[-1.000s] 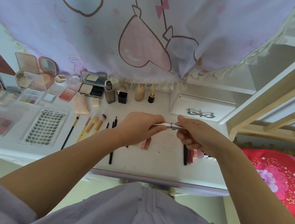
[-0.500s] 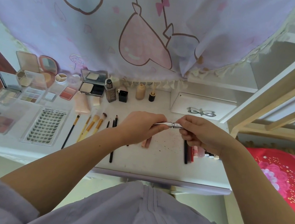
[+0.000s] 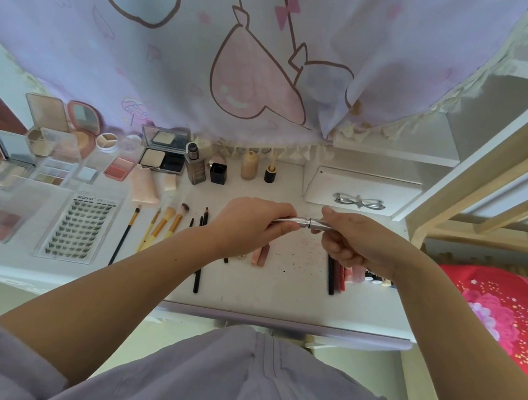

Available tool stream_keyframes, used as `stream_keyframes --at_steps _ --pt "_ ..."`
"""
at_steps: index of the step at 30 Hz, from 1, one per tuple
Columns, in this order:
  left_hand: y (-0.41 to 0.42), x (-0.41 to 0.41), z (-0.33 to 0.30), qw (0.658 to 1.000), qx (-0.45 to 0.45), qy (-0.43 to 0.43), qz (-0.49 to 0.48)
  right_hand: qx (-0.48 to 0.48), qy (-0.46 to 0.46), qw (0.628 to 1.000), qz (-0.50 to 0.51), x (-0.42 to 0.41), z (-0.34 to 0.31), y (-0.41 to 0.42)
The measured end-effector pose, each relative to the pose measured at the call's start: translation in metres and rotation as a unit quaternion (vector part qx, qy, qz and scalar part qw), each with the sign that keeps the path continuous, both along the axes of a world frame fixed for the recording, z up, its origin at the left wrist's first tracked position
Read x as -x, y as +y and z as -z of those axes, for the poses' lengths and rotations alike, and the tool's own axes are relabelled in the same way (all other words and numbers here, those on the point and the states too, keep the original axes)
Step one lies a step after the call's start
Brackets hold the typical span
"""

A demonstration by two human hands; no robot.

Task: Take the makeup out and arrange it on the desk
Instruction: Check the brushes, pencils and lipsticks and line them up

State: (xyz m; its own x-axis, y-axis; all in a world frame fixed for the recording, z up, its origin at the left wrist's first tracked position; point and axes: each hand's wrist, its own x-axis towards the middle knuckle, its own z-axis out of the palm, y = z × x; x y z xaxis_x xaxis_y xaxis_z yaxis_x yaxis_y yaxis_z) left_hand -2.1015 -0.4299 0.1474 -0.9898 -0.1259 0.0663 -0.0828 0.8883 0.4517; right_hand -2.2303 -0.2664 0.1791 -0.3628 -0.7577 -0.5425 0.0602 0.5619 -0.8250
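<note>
Silver pen point(image 3: 306, 222) lies crosswise above the worktop point(image 3: 278, 293), long axis left to right, between your hands: left hand point(image 3: 250, 223) grips the barrel, right hand point(image 3: 350, 239) pinches the other end. Neither is nearer. Right of it, an empty-looking white tray point(image 3: 323, 187) holds only a bow clip point(image 3: 359, 201).

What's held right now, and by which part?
A silver pen-like stick, held above the desk: left hand grips one end, right hand the other.
</note>
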Motion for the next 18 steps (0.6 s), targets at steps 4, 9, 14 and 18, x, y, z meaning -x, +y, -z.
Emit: stream_keyframes --at_steps 4,9,14,18 --pt "-0.0006 0.0010 0.0002 1.000 0.005 -0.003 0.002 0.031 -0.004 1.000 0.004 0.0010 0.0014 -0.0012" --pt "-0.0025 0.0007 -0.0008 1.000 -0.007 -0.007 -0.004 0.015 -0.011 1.000 0.010 0.0005 0.0016 -0.0059" --pt "-0.0042 -0.0005 -0.0021 1.000 0.003 -0.012 -0.003 0.046 0.005 0.999 -0.003 0.0013 0.0015 -0.0063" --pt "-0.0058 -0.0005 -0.0032 1.000 0.000 -0.009 -0.006 0.017 0.016 1.000 0.000 0.0005 0.0028 -0.0085"
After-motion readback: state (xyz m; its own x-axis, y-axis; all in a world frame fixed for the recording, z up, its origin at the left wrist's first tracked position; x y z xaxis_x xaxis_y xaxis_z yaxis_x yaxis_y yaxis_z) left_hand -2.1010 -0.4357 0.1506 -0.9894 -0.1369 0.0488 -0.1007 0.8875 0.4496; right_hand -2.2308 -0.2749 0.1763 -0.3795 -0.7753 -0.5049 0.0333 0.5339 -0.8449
